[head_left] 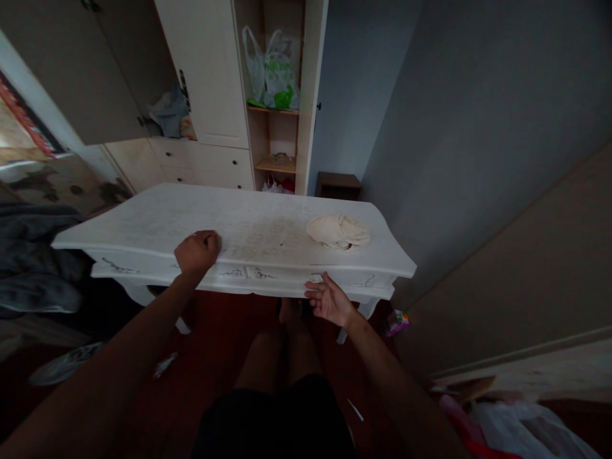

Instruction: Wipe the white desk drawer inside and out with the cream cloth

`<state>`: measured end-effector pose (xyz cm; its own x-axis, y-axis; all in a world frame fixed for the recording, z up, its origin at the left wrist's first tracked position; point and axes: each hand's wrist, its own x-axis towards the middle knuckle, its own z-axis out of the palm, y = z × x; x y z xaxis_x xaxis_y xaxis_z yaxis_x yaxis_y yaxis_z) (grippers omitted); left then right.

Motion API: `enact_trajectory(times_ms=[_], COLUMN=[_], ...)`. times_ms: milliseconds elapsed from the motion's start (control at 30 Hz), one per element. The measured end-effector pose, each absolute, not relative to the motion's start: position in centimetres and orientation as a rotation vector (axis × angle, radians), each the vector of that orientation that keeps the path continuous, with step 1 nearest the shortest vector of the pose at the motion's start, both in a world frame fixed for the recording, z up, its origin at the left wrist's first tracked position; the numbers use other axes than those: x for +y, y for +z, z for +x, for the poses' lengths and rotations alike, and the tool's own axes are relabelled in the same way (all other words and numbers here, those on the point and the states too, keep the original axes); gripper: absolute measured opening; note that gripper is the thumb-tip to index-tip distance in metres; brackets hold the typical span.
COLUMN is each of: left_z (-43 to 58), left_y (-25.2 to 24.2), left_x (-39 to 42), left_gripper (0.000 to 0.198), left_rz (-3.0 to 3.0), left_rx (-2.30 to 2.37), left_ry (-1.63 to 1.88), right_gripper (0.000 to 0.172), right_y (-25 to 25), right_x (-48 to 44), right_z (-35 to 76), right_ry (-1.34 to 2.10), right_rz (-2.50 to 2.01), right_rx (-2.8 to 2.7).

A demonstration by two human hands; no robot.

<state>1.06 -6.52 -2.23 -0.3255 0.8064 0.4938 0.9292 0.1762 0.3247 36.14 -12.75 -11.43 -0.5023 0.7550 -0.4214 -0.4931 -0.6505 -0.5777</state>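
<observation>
A white table (239, 223) with carved trim and curved edges stands in front of me, its top smudged grey. My left hand (197, 251) is closed in a fist resting on the top near the front edge; nothing shows in it. At the front face, my right hand (329, 301) has its thumb and fingers around a white drawer knob (315, 278). Its other fingers curl loosely below. A crumpled cream cloth (338, 229) lies on the right part of the top, partly covering a pale rounded thing beneath.
Behind the table is a white wardrobe (210, 76) with open doors; plastic bags (281, 73) sit on its shelf. A dark grey cloth heap (33, 255) is at the left. My legs reach under the table. A shoe (64, 364) and a small purple box (398, 322) lie on the floor.
</observation>
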Motion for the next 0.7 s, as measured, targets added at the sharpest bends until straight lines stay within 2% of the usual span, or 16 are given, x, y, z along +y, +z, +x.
enact_trajectory(times_ms=[300,700], left_z=[1.3,1.2], left_y=[-2.0,-2.0], left_x=[-6.7,-6.7], left_gripper=[0.039,0.040], left_rz=[-1.680,-1.675], left_rx=[-2.263,-2.253], left_ry=[-0.861,-0.834], right_gripper=[0.023,0.023], right_y=[-11.9,-11.3], right_x=[-11.2,-12.3], right_z=[35.1,33.5], right_ry=[2.163,2.102], right_rz=[-0.746,-0.757], right_rx=[-0.267,-0.163])
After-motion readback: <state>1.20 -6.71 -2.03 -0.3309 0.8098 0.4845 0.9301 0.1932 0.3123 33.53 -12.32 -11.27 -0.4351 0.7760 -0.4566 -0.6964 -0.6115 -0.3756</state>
